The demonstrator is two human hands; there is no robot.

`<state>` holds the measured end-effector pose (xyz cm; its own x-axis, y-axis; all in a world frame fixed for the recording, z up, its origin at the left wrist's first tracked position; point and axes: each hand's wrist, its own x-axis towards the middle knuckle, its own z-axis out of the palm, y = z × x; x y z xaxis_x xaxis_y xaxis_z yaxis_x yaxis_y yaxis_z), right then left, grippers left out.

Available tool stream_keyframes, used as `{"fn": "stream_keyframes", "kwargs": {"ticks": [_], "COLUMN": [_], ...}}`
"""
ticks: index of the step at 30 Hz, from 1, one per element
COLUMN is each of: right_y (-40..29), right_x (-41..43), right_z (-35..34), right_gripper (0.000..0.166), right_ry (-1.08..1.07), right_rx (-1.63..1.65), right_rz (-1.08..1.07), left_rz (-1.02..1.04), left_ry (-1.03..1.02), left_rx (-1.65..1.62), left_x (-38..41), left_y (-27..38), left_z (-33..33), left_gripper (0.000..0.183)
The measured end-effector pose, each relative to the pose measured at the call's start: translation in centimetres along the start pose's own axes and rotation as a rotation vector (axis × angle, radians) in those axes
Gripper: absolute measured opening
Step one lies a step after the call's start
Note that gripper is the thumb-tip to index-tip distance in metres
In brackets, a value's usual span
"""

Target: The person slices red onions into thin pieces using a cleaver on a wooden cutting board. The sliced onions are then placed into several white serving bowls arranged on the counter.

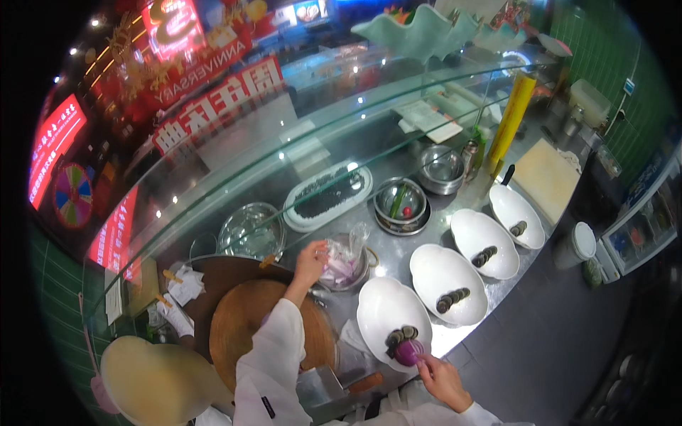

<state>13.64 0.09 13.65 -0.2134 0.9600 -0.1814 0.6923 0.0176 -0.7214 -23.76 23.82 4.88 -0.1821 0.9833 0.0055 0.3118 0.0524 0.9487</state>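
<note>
My right hand (442, 379) holds a piece of purple onion (408, 352) at the near end of the nearest white scalloped plate (386, 303), against a row of dark round slices (400, 336). Over at a metal bowl (365, 274), my left hand (311, 261) touches the rim area beside purple-white pieces (338, 269) and clear plastic; whether its fingers grip anything cannot be told. Three more white plates (447, 271) stand in a row to the right, each with dark slices. Below my left forearm lies a round wooden chopping board (240, 319), with a cleaver (322, 386) at its near edge.
Behind stand an empty-looking glass bowl (252, 231), an oval dish of dark granules (330, 194), a bowl with green and red vegetables (399, 199) and stacked metal bowls (441, 166). A glass screen runs along the counter's far side. A white cutting board (546, 173) lies at right.
</note>
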Motion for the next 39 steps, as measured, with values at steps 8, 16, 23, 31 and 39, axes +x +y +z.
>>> {"fn": "stream_keyframes", "kwargs": {"ticks": [8,16,23,31,39], "right_y": [-3.8,-15.1,-17.1,-16.0,-16.7], "right_x": [3.6,6.9,7.1,7.5,7.8], "right_z": [0.6,11.7,24.0,25.1,25.3], "right_gripper": [0.027,0.049,0.091,0.089,0.082], "right_ry": [-0.224,-0.556,-0.371,-0.431,-0.546], "right_rx": [0.079,-0.159,-0.55,-0.357,-0.3], "right_rz": [-0.207,-0.732,-0.731,-0.63,-0.675], "left_rz": [0.036,-0.266,-0.356,-0.307,-0.24], "left_ry": [0.119,0.574,0.553,0.446,0.496], "left_rx": [-0.088,0.097,0.0,0.376,0.325], "left_x": [-16.1,-35.0,-37.0,-35.0,-34.9], "left_y": [9.5,1.8,1.4,0.4,-1.5], "left_z": [-7.0,-13.7,-11.2,-10.0,-10.1], "left_gripper": [0.019,0.019,0.022,0.033,0.04]}}
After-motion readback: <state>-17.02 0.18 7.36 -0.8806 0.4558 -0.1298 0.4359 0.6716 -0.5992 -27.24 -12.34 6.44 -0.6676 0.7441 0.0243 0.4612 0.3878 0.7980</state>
